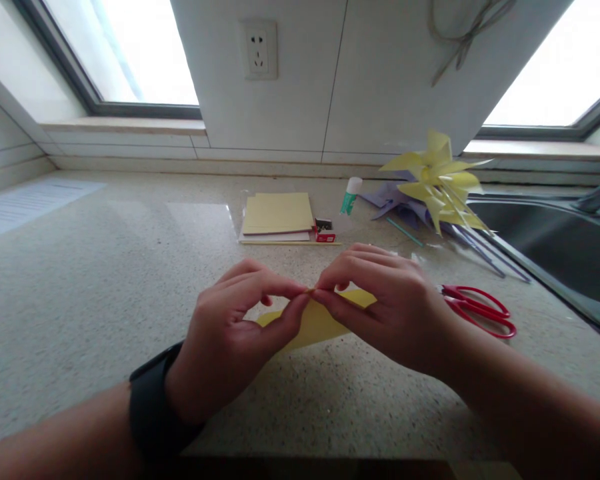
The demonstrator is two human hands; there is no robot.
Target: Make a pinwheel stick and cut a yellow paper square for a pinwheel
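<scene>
Matt paper (319, 325), glossy metal sink (543, 227)

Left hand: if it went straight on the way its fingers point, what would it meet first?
Most likely the right hand, which pinches the yellow paper just beside the left hand; whether their fingertips touch is unclear.

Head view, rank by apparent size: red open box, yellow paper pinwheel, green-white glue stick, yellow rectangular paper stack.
1. Yellow paper pinwheel
2. Paper stack
3. Glue stick and red box: too close to rank

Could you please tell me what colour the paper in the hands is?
The paper is yellow, best seen in the head view.
</scene>
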